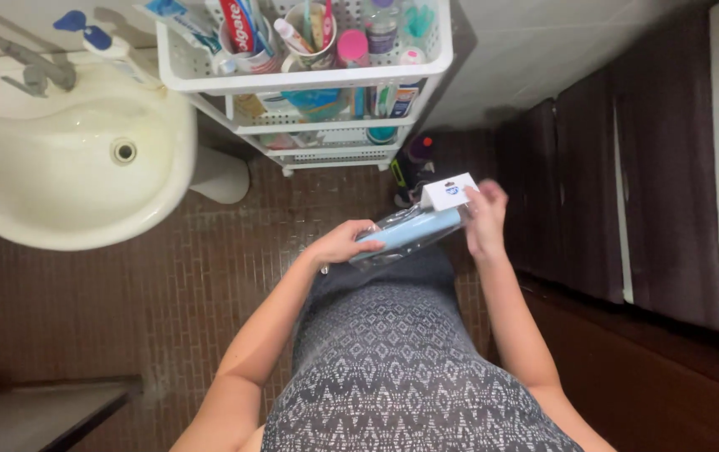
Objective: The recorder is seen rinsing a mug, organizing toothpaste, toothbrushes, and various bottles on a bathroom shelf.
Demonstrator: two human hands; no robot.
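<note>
At the middle of the frame the person held a clear plastic package (405,232) with a pale blue item inside and a white card header, slanting up to the right. The left hand (344,242) had its grip wrapped around the lower end; the right hand (485,219) pinched the upper end beside the card. A cream washbasin (58,180) sat upper left, and a white storage trolley (309,79) of toiletries stood top centre over the brown tiled floor (167,310).
</note>
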